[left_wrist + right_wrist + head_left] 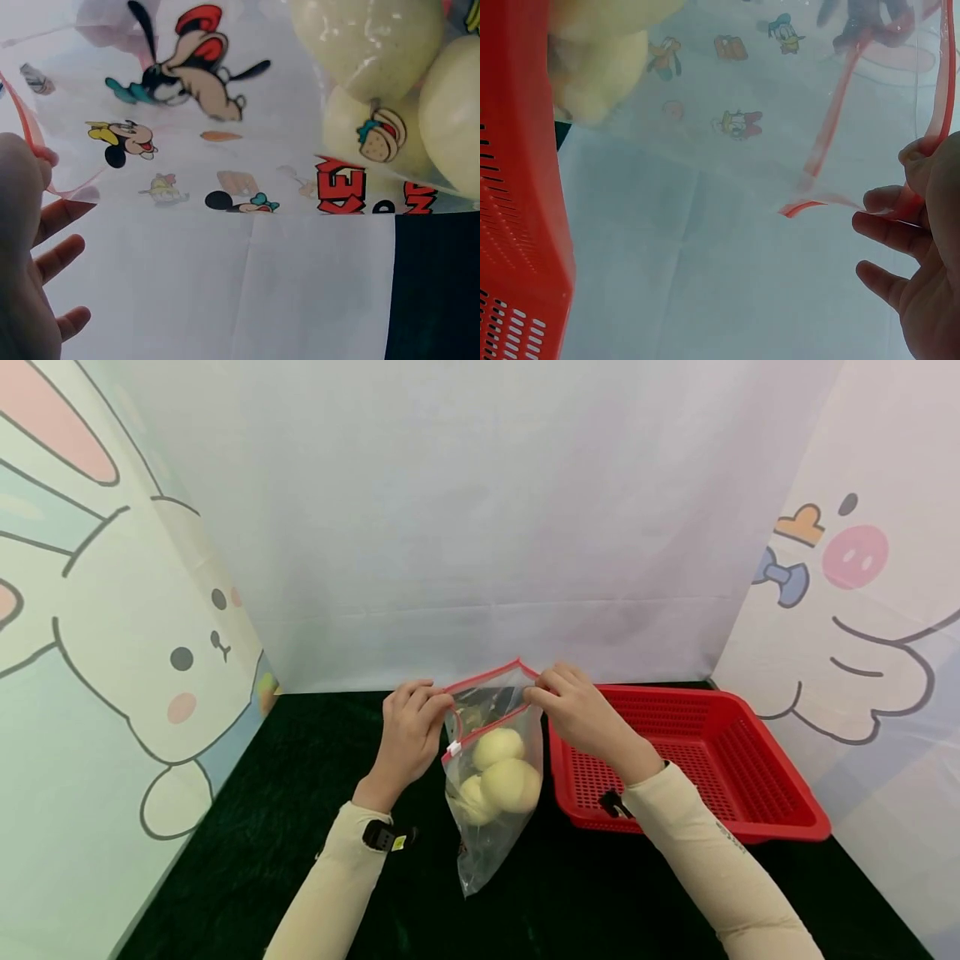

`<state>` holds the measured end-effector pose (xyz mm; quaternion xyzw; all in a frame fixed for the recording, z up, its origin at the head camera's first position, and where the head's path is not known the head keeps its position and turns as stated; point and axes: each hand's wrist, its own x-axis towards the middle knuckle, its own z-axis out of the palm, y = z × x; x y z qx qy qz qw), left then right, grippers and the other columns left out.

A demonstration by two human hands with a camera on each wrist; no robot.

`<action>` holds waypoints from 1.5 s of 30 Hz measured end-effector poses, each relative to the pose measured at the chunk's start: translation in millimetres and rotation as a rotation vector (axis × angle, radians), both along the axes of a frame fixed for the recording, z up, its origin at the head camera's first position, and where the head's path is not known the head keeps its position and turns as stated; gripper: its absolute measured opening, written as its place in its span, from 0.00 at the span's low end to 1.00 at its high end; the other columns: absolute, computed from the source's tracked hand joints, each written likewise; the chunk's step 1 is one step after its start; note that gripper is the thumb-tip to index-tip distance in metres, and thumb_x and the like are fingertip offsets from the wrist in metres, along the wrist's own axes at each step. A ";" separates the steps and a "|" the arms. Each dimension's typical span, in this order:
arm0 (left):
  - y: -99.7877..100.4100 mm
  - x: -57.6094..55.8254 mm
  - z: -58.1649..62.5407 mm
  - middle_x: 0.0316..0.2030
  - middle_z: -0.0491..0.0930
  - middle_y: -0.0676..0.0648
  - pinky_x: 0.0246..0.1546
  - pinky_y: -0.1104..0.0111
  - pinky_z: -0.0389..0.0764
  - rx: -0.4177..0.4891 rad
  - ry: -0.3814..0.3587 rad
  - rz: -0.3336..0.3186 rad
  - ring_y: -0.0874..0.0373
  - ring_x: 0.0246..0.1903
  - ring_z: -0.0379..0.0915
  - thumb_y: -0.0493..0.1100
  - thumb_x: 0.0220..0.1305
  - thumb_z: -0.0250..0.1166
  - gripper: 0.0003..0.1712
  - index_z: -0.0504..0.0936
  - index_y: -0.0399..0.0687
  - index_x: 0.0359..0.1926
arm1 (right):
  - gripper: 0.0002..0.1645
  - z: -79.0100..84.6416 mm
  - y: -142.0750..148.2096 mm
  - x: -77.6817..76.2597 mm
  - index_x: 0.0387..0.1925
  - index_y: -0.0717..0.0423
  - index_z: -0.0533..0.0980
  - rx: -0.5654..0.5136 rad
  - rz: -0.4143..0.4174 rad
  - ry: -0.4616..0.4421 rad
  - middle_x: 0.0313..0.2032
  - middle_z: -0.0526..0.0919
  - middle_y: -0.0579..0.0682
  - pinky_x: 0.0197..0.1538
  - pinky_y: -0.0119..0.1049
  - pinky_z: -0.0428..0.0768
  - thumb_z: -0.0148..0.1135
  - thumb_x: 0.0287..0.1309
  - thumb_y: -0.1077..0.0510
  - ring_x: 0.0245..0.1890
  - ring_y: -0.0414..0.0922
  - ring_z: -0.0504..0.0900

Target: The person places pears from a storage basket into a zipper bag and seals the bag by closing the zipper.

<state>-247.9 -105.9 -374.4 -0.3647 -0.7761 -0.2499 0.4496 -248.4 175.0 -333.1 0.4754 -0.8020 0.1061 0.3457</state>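
A clear zip bag (pixel 491 852) with a red-edged mouth hangs between both hands, its mouth parted at the top. Several pale yellow-green round fruits (pixel 512 785) lie inside it, about halfway down; their exact kind I cannot tell. My left hand (pixel 411 727) pinches the left edge of the mouth, just above the white slider (pixel 453 748). At the right edge, my right hand (pixel 577 710) pinches the rim between thumb and fingers. Cartoon figures (pixel 195 67) are printed on the bag's plastic in the left wrist view.
A red plastic basket (pixel 780 768) with slotted walls stands to the right, partly behind the right forearm. Dark green cloth (pixel 300 827) covers the table. A white fabric wall (pixel 480 527) rises at the back, with cartoon-printed panels (pixel 172 635) at the sides.
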 end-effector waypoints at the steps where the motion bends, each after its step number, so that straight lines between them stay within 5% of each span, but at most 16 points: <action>1: -0.2 -0.1 -0.5 0.40 0.80 0.39 0.50 0.36 0.67 -0.001 -0.001 -0.001 0.36 0.52 0.71 0.49 0.81 0.41 0.24 0.81 0.42 0.41 | 0.15 -0.7 0.1 0.6 0.41 0.56 0.75 0.000 -0.004 0.001 0.33 0.73 0.52 0.41 0.45 0.68 0.56 0.60 0.77 0.33 0.49 0.68; 14: -1.4 0.3 -0.3 0.41 0.80 0.39 0.50 0.36 0.66 -0.002 -0.004 -0.025 0.36 0.52 0.71 0.50 0.80 0.42 0.24 0.82 0.41 0.42 | 0.14 -2.2 1.1 2.3 0.41 0.56 0.76 -0.004 -0.017 -0.006 0.33 0.73 0.52 0.43 0.46 0.70 0.59 0.61 0.75 0.33 0.49 0.69; 27: -3.4 12.2 3.2 0.50 0.80 0.40 0.52 0.37 0.64 0.007 -0.104 -0.041 0.37 0.56 0.68 0.52 0.80 0.45 0.22 0.82 0.44 0.51 | 0.13 -2.0 0.4 2.7 0.41 0.57 0.76 -0.003 -0.005 0.007 0.34 0.73 0.53 0.43 0.46 0.70 0.58 0.61 0.75 0.33 0.49 0.69; 37: -5.9 37.4 7.9 0.51 0.78 0.38 0.56 0.37 0.59 0.068 -0.101 0.007 0.35 0.59 0.65 0.57 0.79 0.44 0.27 0.80 0.41 0.48 | 0.12 -3.9 1.4 2.5 0.41 0.57 0.76 -0.001 -0.013 0.007 0.33 0.73 0.52 0.44 0.46 0.70 0.58 0.62 0.74 0.33 0.49 0.70; 45: -5.0 60.6 10.0 0.43 0.81 0.43 0.57 0.37 0.57 0.103 -0.061 -0.065 0.39 0.57 0.68 0.59 0.77 0.47 0.25 0.79 0.46 0.35 | 0.11 -4.9 2.1 2.4 0.40 0.56 0.77 0.002 -0.023 0.008 0.33 0.74 0.52 0.46 0.47 0.71 0.59 0.62 0.74 0.33 0.49 0.71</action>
